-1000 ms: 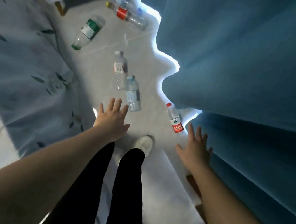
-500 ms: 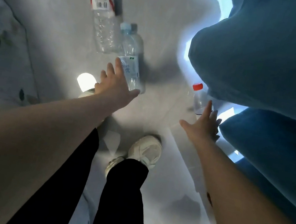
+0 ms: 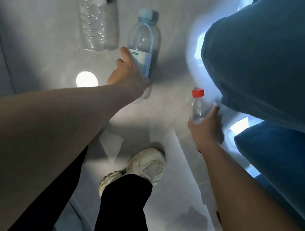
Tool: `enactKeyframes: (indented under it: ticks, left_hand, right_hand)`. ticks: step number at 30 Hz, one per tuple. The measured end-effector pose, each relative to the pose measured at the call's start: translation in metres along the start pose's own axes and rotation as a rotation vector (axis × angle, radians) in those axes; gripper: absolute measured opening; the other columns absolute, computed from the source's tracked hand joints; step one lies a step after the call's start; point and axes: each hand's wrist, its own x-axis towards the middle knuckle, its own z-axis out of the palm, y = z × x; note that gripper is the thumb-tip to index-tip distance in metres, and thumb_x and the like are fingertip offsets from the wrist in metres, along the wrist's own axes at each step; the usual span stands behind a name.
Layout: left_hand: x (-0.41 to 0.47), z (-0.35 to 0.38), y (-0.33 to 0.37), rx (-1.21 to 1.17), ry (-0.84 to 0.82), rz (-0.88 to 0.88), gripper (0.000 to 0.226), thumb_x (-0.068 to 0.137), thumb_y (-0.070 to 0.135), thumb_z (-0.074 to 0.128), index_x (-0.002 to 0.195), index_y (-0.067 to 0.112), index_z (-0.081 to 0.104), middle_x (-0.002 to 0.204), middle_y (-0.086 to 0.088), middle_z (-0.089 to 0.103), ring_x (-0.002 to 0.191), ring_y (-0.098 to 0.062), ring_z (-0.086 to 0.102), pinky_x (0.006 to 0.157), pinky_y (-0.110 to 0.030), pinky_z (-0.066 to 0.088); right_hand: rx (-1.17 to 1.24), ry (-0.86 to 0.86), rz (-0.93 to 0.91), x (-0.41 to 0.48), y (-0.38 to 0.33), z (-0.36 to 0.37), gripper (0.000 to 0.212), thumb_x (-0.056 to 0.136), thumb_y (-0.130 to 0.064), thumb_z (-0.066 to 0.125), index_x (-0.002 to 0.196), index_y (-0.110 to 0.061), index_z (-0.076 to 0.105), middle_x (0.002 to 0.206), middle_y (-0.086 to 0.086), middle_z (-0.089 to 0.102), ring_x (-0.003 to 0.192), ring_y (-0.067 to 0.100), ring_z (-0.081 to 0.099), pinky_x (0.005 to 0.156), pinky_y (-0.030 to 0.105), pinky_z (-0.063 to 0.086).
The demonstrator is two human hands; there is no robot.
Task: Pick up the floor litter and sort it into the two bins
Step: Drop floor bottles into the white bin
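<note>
Dim, soft, wide-angle view; round glare spot [image 3: 87, 82] on floor [image 3: 183, 16], daylight edging blue fabric [image 3: 277, 55].

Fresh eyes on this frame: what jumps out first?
Both hands are down on bottles at once. The left hand wraps the blue-capped bottle at centre, and the right hand grips the red-capped bottle beside the big blue curtain on the right. A barcode-labelled bottle lies untouched on the floor at upper left.
</note>
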Motion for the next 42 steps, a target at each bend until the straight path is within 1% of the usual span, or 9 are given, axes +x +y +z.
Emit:
enactKeyframes:
  ticks: [3, 12, 17, 21, 28, 31, 34, 39, 42]
  left_hand:
    - [-0.017, -0.011, -0.005, -0.031, -0.032, 0.026, 0.080, 0.079, 0.029, 0.067, 0.137, 0.008, 0.017, 0.121, -0.016, 0.045, 0.105, -0.039, 0.054, 0.080, -0.042, 0.042]
    - [-0.134, -0.150, -0.006, -0.015, -0.042, 0.279, 0.081, 0.075, 0.027, 0.071, 0.136, 0.014, 0.020, 0.117, -0.013, 0.049, 0.085, -0.039, 0.059, 0.065, -0.035, 0.042]
    - [-0.224, -0.282, 0.007, -0.069, -0.020, 0.338, 0.086, 0.074, 0.025, 0.071, 0.141, 0.016, 0.018, 0.128, -0.012, 0.047, 0.097, -0.041, 0.058, 0.072, -0.034, 0.039]
    - [-0.318, -0.388, 0.026, -0.024, -0.007, 0.453, 0.091, 0.075, 0.026, 0.071, 0.145, 0.013, 0.014, 0.138, -0.013, 0.041, 0.102, -0.042, 0.057, 0.077, -0.040, 0.044]
    - [-0.484, -0.518, 0.061, -0.030, 0.086, 0.804, 0.099, 0.077, 0.029, 0.075, 0.149, 0.009, 0.010, 0.149, -0.010, 0.033, 0.120, -0.031, 0.050, 0.088, -0.032, 0.042]
    - [-0.535, -0.542, 0.073, -0.100, 0.133, 0.998, 0.092, 0.074, 0.026, 0.078, 0.144, 0.013, 0.020, 0.135, -0.007, 0.047, 0.112, -0.028, 0.054, 0.084, -0.027, 0.043]
    - [-0.575, -0.543, 0.086, -0.137, 0.089, 1.141, 0.083, 0.072, 0.028, 0.079, 0.136, 0.021, 0.027, 0.119, 0.004, 0.051, 0.100, -0.019, 0.058, 0.083, -0.034, 0.053]
    - [-0.648, -0.519, 0.112, -0.182, -0.067, 1.259, 0.072, 0.074, 0.028, 0.076, 0.125, 0.042, 0.027, 0.112, 0.019, 0.050, 0.098, -0.004, 0.056, 0.083, -0.024, 0.048]
    - [-0.695, -0.493, 0.124, -0.211, -0.143, 1.291, 0.069, 0.074, 0.028, 0.075, 0.117, 0.052, 0.026, 0.099, 0.031, 0.051, 0.093, -0.001, 0.057, 0.079, -0.025, 0.046]
  right_hand:
    - [0.028, -0.050, -0.010, -0.019, -0.011, -0.012, 0.075, 0.081, -0.032, 0.067, 0.140, -0.021, 0.023, 0.132, 0.014, 0.044, 0.118, 0.035, 0.048, 0.092, 0.047, 0.046]
    - [0.318, -0.061, -0.115, -0.134, -0.084, -0.144, 0.084, 0.074, -0.029, 0.073, 0.142, -0.028, 0.024, 0.131, 0.007, 0.047, 0.119, 0.029, 0.048, 0.094, 0.046, 0.046]
    - [0.525, 0.003, -0.129, -0.235, -0.131, -0.263, 0.087, 0.074, -0.027, 0.075, 0.145, -0.023, 0.024, 0.138, 0.006, 0.043, 0.122, 0.025, 0.046, 0.094, 0.035, 0.042]
    - [0.711, 0.072, -0.162, -0.339, -0.153, -0.373, 0.083, 0.073, -0.023, 0.077, 0.142, -0.025, 0.030, 0.127, 0.003, 0.049, 0.112, 0.018, 0.050, 0.086, 0.024, 0.037]
    - [0.973, 0.307, -0.297, -0.518, -0.146, -0.517, 0.076, 0.073, -0.016, 0.079, 0.134, -0.034, 0.037, 0.120, -0.007, 0.050, 0.106, 0.010, 0.051, 0.088, 0.024, 0.040]
    - [1.062, 0.402, -0.291, -0.575, -0.122, -0.544, 0.076, 0.073, -0.024, 0.079, 0.131, -0.045, 0.035, 0.124, -0.009, 0.053, 0.108, 0.011, 0.054, 0.090, 0.028, 0.044]
    - [1.120, 0.479, -0.287, -0.618, -0.094, -0.562, 0.077, 0.076, -0.024, 0.077, 0.136, -0.042, 0.032, 0.129, -0.013, 0.049, 0.113, 0.009, 0.051, 0.088, 0.022, 0.039]
    - [1.164, 0.642, -0.259, -0.677, -0.030, -0.573, 0.079, 0.077, -0.025, 0.077, 0.137, -0.042, 0.030, 0.128, -0.012, 0.052, 0.115, 0.013, 0.054, 0.097, 0.036, 0.046]
    - [1.208, 0.751, -0.213, -0.709, 0.021, -0.566, 0.076, 0.076, -0.023, 0.078, 0.133, -0.043, 0.032, 0.118, -0.012, 0.057, 0.105, 0.010, 0.060, 0.092, 0.035, 0.050]
